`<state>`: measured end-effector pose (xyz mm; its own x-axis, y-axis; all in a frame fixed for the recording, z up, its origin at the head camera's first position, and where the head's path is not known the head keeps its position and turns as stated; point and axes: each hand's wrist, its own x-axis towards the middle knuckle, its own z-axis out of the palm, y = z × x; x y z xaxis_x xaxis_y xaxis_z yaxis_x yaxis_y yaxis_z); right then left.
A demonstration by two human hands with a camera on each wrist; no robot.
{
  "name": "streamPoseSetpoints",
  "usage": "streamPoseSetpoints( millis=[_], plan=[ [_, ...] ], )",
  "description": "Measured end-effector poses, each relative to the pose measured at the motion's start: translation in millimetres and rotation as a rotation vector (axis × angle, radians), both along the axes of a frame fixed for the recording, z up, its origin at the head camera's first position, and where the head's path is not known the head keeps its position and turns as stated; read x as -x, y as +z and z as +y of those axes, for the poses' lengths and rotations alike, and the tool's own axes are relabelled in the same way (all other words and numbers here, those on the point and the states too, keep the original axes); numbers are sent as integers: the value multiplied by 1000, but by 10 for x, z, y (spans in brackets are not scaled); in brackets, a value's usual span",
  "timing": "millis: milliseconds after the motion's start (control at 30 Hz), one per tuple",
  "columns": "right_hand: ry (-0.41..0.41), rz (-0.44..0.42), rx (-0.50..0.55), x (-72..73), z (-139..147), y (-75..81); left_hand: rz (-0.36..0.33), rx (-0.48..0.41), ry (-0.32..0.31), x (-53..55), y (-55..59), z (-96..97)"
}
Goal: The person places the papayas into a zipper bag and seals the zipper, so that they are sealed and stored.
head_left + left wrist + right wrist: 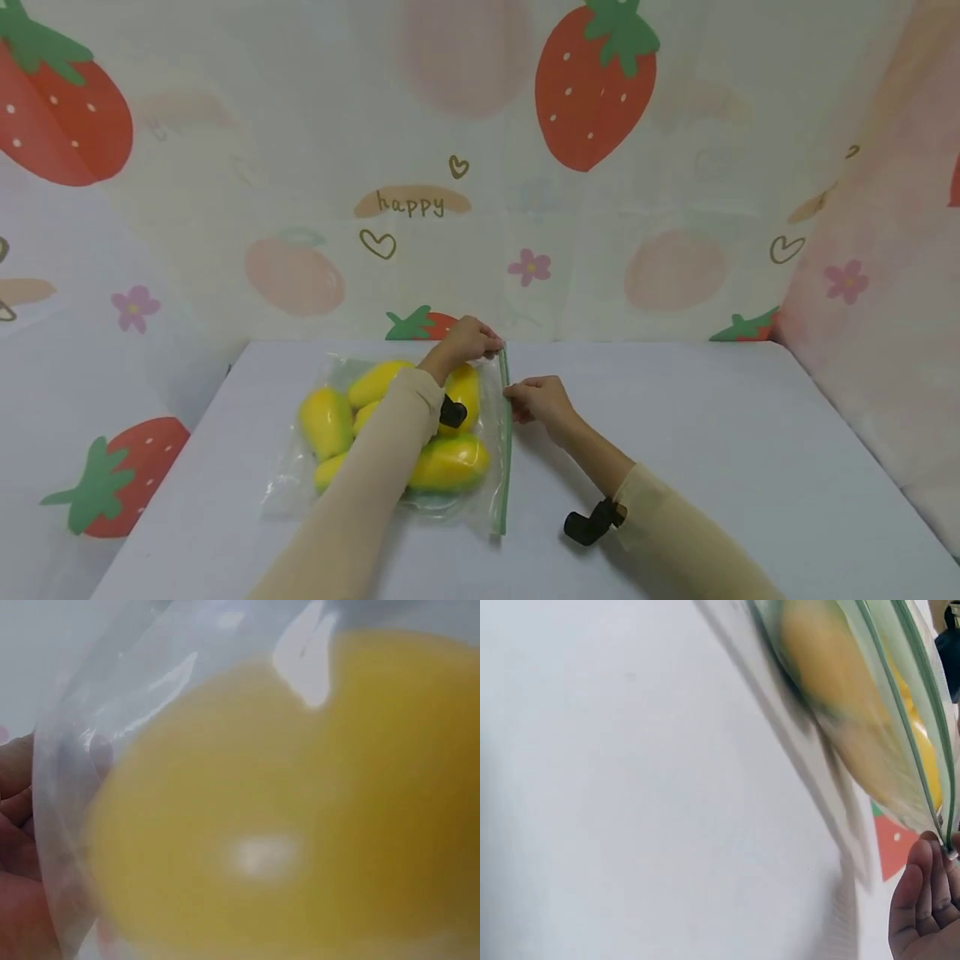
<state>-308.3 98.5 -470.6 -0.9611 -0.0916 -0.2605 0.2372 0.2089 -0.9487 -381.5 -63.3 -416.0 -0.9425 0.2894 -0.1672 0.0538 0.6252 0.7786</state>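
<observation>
A clear zip bag (491, 492) with a green zip strip (505, 467) lies on the table, filled with several yellow-green mangoes (450, 462). My left hand (467, 337) reaches across the bag and pinches the far end of the strip. Part of that arm covers some fruit. Partway down the same strip, my right hand (543, 404) pinches the edge between thumb and fingers. In the right wrist view, two green zip lines run together at the right hand's fingertips (928, 844). One blurred mango (225, 795) behind plastic fills most of the left wrist view.
The white table (675, 467) extends to the right of the bag. Behind it hangs a cloth backdrop (585, 292) printed with strawberries, and printed side panels flank the table. A black wrist camera (592, 523) sits at the right cuff, just above the tabletop.
</observation>
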Motion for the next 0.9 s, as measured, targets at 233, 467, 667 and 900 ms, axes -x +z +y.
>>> streamPoseSetpoints(
  millis=[233, 467, 667, 900],
  plan=[
    [77, -17, -55, -266, 74, -67, 14, -21, 47, -18, 16, 52],
    [150, -16, -80, -618, 83, -130, 2, -54, 96, 6, -34, 48],
    [213, -47, -42, -851, 107, -171, -18, -78, 146, -2, -34, 10],
    [290, -65, 9, -1078, 160, -198, -13, -114, 149, 11, -21, -59]
  ],
)
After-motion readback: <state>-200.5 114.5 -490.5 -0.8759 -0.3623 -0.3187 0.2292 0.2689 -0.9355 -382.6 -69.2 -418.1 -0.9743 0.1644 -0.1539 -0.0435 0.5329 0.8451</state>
